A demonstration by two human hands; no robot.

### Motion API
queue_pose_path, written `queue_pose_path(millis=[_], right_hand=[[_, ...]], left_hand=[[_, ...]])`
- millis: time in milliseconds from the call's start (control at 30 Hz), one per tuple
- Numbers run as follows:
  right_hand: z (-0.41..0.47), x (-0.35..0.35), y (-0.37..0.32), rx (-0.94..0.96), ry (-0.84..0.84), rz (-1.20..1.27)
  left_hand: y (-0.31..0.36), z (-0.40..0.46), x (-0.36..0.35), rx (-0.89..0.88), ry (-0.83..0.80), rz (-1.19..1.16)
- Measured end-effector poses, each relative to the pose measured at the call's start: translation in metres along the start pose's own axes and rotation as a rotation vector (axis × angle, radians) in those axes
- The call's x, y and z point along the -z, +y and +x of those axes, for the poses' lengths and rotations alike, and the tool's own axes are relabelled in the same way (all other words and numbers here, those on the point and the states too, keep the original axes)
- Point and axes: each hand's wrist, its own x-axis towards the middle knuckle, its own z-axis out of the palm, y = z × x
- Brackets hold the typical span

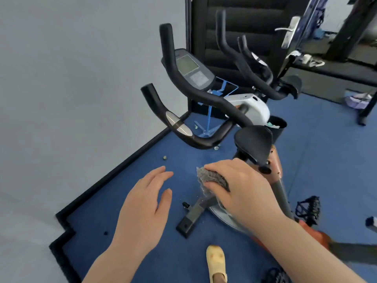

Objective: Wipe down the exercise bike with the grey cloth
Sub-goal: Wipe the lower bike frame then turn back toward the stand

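Note:
The exercise bike (274, 166) has an orange frame, black handlebars (195, 99) and a grey console (191, 70). My right hand (242, 190) grips the crumpled grey cloth (213, 177) just below the black elbow pad (255, 144), in front of the bike's stem. Fingers and thumb curl round the cloth, hiding most of it. Whether the cloth touches the frame is hidden by the hand. My left hand (142, 211) hovers to the left over the blue floor, fingers straight and relaxed, holding nothing.
A grey wall (71, 99) with black skirting runs along the left. A second bike (251, 64) and a blue stand (212, 111) are behind. A black bin (278, 127) sits beside them. My yellow shoe (216, 262) is on the blue carpet, with a pedal (308, 207) at the right.

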Motion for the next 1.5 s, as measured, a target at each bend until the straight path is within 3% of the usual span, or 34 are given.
queue_pose_path(millis=[233,567,733,900,1133,1500], right_hand=[[-0.114,0.022,0.025,-0.349,-0.037,-0.077],[-0.281,0.102,0.061,-0.787,0.22,-0.217],[-0.382,0.143,0.086,-0.941,0.32,-0.248],[-0.496,0.193,0.123,-1.071,0.317,-0.257],[-0.604,0.263,0.176,-1.16,0.333,-0.285],[-0.639,0.322,0.279,-1.081,0.341,-0.26]], left_hand=[[0.038,-0.031,-0.043,-0.212,-0.259,0.053],[0.172,-0.084,-0.125,-0.632,-0.484,-0.015],[0.235,-0.137,-0.176,-0.734,-0.603,-0.004],[0.303,-0.207,-0.23,-0.718,-0.632,-0.003],[0.382,-0.268,-0.3,-0.676,-0.658,0.029],[0.509,-0.278,-0.386,-0.704,-0.656,0.014]])
